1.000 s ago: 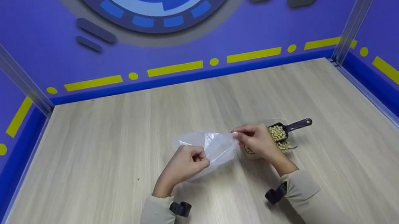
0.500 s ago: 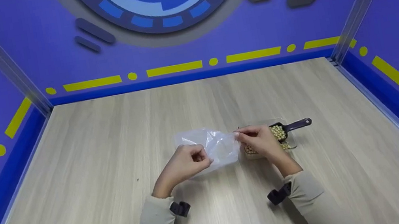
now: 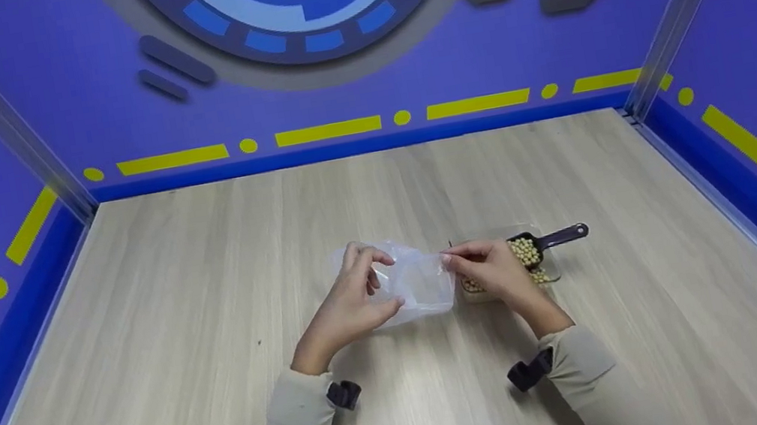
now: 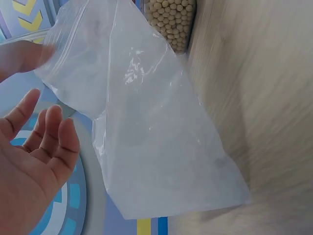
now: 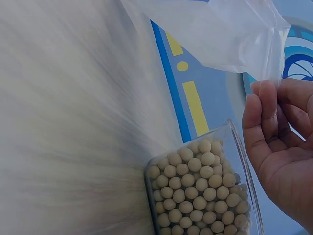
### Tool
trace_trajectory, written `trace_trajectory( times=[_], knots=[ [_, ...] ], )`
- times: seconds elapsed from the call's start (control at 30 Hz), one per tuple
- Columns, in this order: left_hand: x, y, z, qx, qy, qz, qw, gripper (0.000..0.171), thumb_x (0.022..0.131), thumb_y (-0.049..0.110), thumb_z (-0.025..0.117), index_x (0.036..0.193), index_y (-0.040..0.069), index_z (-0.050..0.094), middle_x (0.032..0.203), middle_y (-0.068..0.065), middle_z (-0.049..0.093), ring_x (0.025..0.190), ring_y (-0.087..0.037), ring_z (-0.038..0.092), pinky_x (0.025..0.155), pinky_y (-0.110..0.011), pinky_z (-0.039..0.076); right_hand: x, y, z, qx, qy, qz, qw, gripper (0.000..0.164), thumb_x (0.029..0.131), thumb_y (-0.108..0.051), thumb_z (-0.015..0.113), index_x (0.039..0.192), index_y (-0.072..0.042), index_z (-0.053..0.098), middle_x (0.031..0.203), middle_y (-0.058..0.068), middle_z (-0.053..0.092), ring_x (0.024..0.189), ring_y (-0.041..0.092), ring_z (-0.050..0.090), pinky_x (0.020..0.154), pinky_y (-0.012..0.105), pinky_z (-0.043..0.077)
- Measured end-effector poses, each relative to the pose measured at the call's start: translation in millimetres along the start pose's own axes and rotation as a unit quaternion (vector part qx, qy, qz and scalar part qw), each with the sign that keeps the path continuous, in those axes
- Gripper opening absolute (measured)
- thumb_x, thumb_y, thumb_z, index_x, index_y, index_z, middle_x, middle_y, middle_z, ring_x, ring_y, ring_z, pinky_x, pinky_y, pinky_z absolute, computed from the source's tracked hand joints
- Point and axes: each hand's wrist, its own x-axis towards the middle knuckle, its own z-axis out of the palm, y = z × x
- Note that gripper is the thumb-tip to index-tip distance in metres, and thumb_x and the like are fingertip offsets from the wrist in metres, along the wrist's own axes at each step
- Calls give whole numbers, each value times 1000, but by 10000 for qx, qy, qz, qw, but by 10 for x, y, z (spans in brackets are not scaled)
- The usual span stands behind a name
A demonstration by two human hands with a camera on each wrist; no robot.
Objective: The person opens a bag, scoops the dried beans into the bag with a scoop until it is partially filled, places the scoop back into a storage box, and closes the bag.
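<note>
A clear plastic zip bag (image 3: 423,285) hangs between the hands, its mouth gaping in the left wrist view. My right hand (image 3: 495,270) pinches the rim of the mouth between thumb and fingertips. My left hand (image 3: 356,300) is at the opposite side, fingers spread and loosely bent, its thumb (image 4: 27,58) against the bag's zip edge. Nothing shows inside the bag (image 4: 151,137). Partly hidden behind the right hand stands a clear box (image 3: 556,266) of round, pale soybeans (image 5: 195,196). A dark scoop (image 3: 563,236) filled with these beans lies on top, handle to the right.
The wooden table (image 3: 205,270) meets blue-purple panels (image 3: 360,94) at the back and both sides. Black wrist cameras (image 3: 344,395) sit on both sleeves. The bean box stands close beside the right hand and the bag.
My left hand has uncurled from a pinch, its fingers spreading upward with the thumb still at the bag. The bag's mouth has opened wider. My right hand keeps its pinch.
</note>
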Motion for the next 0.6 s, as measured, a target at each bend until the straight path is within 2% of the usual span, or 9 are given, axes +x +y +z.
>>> trace_trajectory(
  times=[0.1, 0.3, 0.5, 0.6],
  knots=[
    [1, 15, -3, -45, -55, -12, 10000, 46, 78, 3, 68, 118, 7, 47, 119, -11, 38, 86, -18, 45, 73, -28, 43, -11, -9, 17, 80, -34, -27, 10000, 21, 85, -17, 71, 97, 0, 75, 87, 4, 72, 76, 6, 58, 68, 17, 48],
    [13, 37, -2, 31, -263, 31, 9996, 52, 76, -3, 58, 125, 8, 44, 126, -4, 40, 86, -19, 47, 67, -23, 40, -28, -31, 51, 442, -283, -153, 9985, 22, 88, -15, 68, 96, 6, 73, 71, -3, 65, 67, 14, 61, 58, 19, 48],
    [21, 79, 9, 265, -413, -48, 9988, 57, 74, -6, 53, 129, 10, 45, 112, -5, 49, 80, -16, 46, 62, -22, 38, -41, -42, 77, 536, -478, -193, 9972, 24, 88, -16, 68, 93, 7, 71, 68, -5, 62, 64, 13, 57, 46, 18, 38],
    [21, 89, 18, 345, -447, -106, 9984, 56, 75, -6, 53, 129, 9, 46, 103, -10, 53, 76, -13, 44, 59, -21, 37, -38, -40, 99, 512, -565, -319, 9966, 24, 88, -16, 68, 91, 8, 71, 68, -5, 62, 62, 11, 57, 46, 18, 39]
  ],
)
